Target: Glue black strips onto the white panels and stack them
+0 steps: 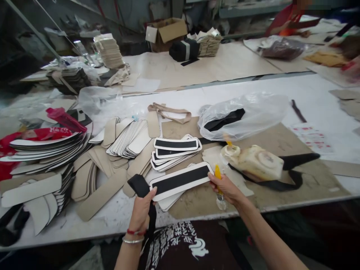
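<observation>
My left hand (142, 210) is closed on the left end of a long white piece with a black strip (181, 181) down its middle. A black band (139, 185) loops over that hand and hangs below it. The piece's right end is pinched in my right hand (223, 187), which also holds a yellow-handled tool (218, 174) upright, with a pale, blurred lower end. Just behind lies a fanned pile of similar white pieces with black centres (176, 144). To the right of the pile rests a stained plastic container (258, 161) with a whitish blob at its mouth.
Stacks of beige and white pieces (131, 138) cover the left side. A clear plastic bag (247, 116) with black material lies behind the container. Black straps (299, 161) lie at right. Across the back are a cardboard box (171, 30) and bundles; a person is partly visible at upper right.
</observation>
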A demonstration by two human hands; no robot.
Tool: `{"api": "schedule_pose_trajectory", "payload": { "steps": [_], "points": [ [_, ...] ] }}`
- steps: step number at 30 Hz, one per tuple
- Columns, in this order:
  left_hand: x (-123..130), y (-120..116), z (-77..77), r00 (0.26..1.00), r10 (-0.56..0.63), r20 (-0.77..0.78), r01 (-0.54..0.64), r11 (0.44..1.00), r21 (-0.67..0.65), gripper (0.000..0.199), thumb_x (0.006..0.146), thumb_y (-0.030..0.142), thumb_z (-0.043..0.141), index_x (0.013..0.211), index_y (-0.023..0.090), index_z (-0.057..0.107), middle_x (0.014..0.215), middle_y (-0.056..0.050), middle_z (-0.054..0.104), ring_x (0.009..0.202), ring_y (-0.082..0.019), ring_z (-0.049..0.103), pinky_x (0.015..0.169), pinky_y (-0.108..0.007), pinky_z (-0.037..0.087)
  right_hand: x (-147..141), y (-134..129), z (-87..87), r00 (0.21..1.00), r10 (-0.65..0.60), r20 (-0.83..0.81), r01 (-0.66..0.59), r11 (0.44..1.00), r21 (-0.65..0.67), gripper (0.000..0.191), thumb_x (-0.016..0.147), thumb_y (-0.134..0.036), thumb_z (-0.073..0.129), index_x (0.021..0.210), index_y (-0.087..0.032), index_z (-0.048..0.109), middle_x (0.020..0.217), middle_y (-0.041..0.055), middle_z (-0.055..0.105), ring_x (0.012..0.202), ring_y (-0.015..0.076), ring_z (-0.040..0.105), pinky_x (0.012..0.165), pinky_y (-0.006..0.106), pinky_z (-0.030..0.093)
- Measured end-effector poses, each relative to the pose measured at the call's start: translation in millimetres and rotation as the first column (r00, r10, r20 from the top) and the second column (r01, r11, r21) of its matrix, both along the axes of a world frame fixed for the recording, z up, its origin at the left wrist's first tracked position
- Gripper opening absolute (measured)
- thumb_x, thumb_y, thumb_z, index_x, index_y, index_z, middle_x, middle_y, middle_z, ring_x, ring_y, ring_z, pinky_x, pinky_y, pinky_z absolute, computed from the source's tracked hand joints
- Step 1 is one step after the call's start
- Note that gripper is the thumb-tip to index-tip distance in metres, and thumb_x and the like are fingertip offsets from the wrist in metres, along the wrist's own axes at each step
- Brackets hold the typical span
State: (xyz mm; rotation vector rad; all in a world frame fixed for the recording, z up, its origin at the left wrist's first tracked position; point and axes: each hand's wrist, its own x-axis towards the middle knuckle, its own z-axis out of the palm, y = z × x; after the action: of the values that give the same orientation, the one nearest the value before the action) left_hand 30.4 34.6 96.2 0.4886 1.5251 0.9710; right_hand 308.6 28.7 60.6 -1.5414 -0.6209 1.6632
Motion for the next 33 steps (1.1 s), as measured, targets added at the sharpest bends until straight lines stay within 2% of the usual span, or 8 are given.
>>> {"api": "schedule_pose_trajectory", "payload": {
  "steps": [7, 13, 15, 19, 25, 30, 33],
  "points": [
    [-6.3, 7.4, -7.2, 0.998, -0.045, 0.038, 0.046, 0.999, -0.027, 0.027, 0.053, 0.032, 0.073, 0.058, 0.011, 0.056, 0.051, 0.002, 0.055, 0.048, -0.009, 0.048, 0.047, -0.021, 0.039, -1.2, 13.2, 3.9, 0.998, 0.003, 0.068, -0.002, 1.000, -0.009, 0.039, 0.062, -0.052, 0.062, 0.066, -0.018, 0.043, 0.052, -0.0068, 0.039, 0.043, 0.0038, 0.032, 0.040, 0.019, 0.021],
    [-2.3, 10.0, -4.7, 0.999, -0.001, 0.053, 0.003, 0.999, -0.033, 0.024, 0.056, 0.031, 0.071, 0.058, 0.011, 0.058, 0.045, 0.004, 0.052, 0.044, -0.008, 0.045, 0.045, -0.020, 0.036, -11.3, 13.9, 5.9, 0.990, -0.018, 0.142, 0.014, 0.999, 0.030, 0.036, 0.066, -0.048, 0.061, 0.064, -0.018, 0.041, 0.048, -0.0082, 0.035, 0.041, 0.0034, 0.029, 0.040, 0.019, 0.018],
    [-2.0, 9.8, -4.4, 0.997, 0.006, 0.079, -0.004, 1.000, -0.024, 0.025, 0.056, 0.031, 0.071, 0.066, 0.011, 0.060, 0.048, 0.003, 0.054, 0.046, -0.009, 0.047, 0.047, -0.021, 0.037, -12.9, 12.5, 6.1, 0.987, -0.021, 0.159, 0.017, 0.999, 0.029, 0.035, 0.066, -0.048, 0.061, 0.063, -0.019, 0.041, 0.047, -0.0083, 0.035, 0.040, 0.0035, 0.028, 0.039, 0.020, 0.018],
    [-2.5, 7.6, -6.4, 0.991, 0.008, 0.132, -0.009, 1.000, 0.009, 0.034, 0.056, 0.030, 0.071, 0.082, 0.012, 0.060, 0.067, -0.001, 0.063, 0.057, -0.013, 0.055, 0.055, -0.024, 0.042, -14.2, 9.7, 6.9, 0.984, -0.013, 0.177, 0.010, 1.000, 0.016, 0.035, 0.065, -0.048, 0.061, 0.061, -0.019, 0.042, 0.044, -0.0076, 0.036, 0.038, 0.0045, 0.027, 0.038, 0.021, 0.017],
    [-4.2, 2.2, -7.6, 0.988, -0.010, 0.153, 0.004, 0.999, 0.043, 0.031, 0.060, 0.028, 0.068, 0.083, 0.011, 0.058, 0.068, -0.002, 0.063, 0.058, -0.013, 0.056, 0.055, -0.025, 0.044, -16.6, 7.6, 10.1, 0.979, -0.003, 0.205, -0.003, 1.000, 0.025, 0.034, 0.064, -0.049, 0.061, 0.060, -0.020, 0.043, 0.042, -0.0073, 0.036, 0.038, 0.0055, 0.028, 0.038, 0.021, 0.018],
    [-4.2, -0.1, -4.7, 0.988, -0.033, 0.149, 0.027, 0.999, 0.043, 0.027, 0.060, 0.028, 0.068, 0.077, 0.010, 0.058, 0.064, -0.003, 0.063, 0.061, -0.016, 0.058, 0.055, -0.025, 0.044, -17.3, 4.8, 7.0, 0.969, -0.011, 0.248, -0.003, 0.999, 0.054, 0.036, 0.066, -0.050, 0.060, 0.059, -0.019, 0.042, 0.042, -0.0074, 0.036, 0.039, 0.0048, 0.029, 0.038, 0.020, 0.020],
    [-4.0, -0.8, -4.3, 0.984, -0.011, 0.180, 0.008, 1.000, 0.019, 0.031, 0.062, 0.032, 0.067, 0.083, 0.010, 0.059, 0.068, -0.004, 0.065, 0.062, -0.016, 0.059, 0.056, -0.025, 0.044, -18.0, 1.8, 5.4, 0.972, -0.019, 0.236, 0.004, 0.998, 0.066, 0.036, 0.067, -0.049, 0.059, 0.060, -0.019, 0.041, 0.043, -0.0078, 0.036, 0.039, 0.0041, 0.028, 0.038, 0.020, 0.020]
  ]
}}
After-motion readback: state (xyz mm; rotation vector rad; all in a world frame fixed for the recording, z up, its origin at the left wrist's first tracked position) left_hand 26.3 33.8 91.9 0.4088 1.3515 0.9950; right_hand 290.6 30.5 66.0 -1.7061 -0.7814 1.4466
